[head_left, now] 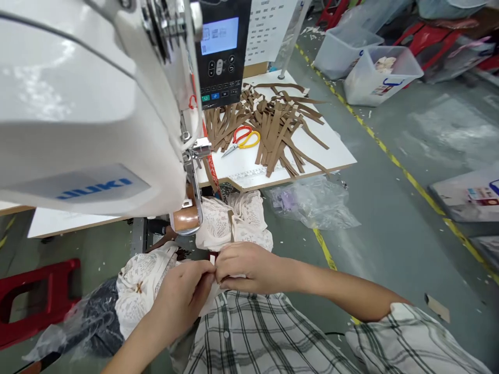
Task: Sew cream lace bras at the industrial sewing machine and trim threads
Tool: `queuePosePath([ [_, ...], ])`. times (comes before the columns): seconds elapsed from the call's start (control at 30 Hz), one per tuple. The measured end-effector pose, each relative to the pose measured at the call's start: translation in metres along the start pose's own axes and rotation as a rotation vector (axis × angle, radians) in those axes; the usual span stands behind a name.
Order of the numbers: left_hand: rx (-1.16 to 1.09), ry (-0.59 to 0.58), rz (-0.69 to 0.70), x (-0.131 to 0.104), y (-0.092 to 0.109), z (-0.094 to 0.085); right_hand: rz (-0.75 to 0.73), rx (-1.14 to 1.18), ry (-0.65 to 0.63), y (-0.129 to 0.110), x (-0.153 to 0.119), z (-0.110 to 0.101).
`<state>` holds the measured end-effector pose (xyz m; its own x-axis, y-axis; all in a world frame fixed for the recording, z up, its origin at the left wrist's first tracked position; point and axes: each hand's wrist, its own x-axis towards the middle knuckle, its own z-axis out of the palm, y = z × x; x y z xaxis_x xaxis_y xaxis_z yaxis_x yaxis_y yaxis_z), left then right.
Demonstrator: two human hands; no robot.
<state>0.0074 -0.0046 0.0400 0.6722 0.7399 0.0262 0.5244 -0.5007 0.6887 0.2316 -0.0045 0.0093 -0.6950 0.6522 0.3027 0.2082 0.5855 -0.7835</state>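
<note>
Low in front of my body, my left hand [186, 288] and my right hand [249, 267] meet, fingertips pinched together on the edge of a cream lace bra. A small white tab shows just above the fingertips; the exact piece between them is hidden. Lace bra cups [213, 226] lie just beyond my right hand, under the table's edge. More cream lace bras [136, 288] are bunched beside my left wrist. The white sewing machine [86, 119] stands above and to the left, its metal arm end [187, 221] close over the cups.
On the white table [249, 179] lie many brown fabric strips [276, 130] and scissors [242, 139] with red and yellow handles. A control panel [220, 52] stands behind. Clear plastic bags [323, 202] and white bins [376, 75] are on the floor; a red stool [42, 296] is at left.
</note>
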Motion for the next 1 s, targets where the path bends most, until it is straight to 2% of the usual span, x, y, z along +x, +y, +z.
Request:
queuePosePath([
  [0.13,-0.027,0.020,0.017,0.002,-0.001,-0.001,-0.070,-0.139,0.029,0.000,-0.001,0.002],
  [0.27,0.049,0.060,0.057,-0.004,-0.006,-0.004,-0.130,-0.289,0.042,-0.001,0.000,0.007],
  [0.4,0.120,0.036,0.010,-0.007,-0.006,-0.003,-0.134,-0.392,0.074,-0.002,0.002,0.015],
  [0.53,0.111,-0.031,-0.130,0.004,-0.004,-0.002,-0.063,-0.325,0.130,0.005,0.003,0.025],
  [0.67,-0.033,-0.047,-0.248,0.015,-0.011,0.003,0.099,-0.029,0.202,0.011,0.007,0.033],
  [0.73,-0.249,0.027,-0.307,0.016,-0.014,0.013,0.151,0.138,0.266,0.011,0.010,0.035],
  [0.83,-0.571,0.277,-0.412,0.010,-0.013,0.032,0.182,0.266,0.351,0.006,0.013,0.033],
  [0.9,-0.581,0.409,-0.465,0.005,-0.011,0.041,0.185,0.262,0.372,0.003,0.014,0.030],
  [1.0,-0.346,0.425,-0.442,-0.001,-0.009,0.040,0.190,0.214,0.359,0.000,0.014,0.026],
])
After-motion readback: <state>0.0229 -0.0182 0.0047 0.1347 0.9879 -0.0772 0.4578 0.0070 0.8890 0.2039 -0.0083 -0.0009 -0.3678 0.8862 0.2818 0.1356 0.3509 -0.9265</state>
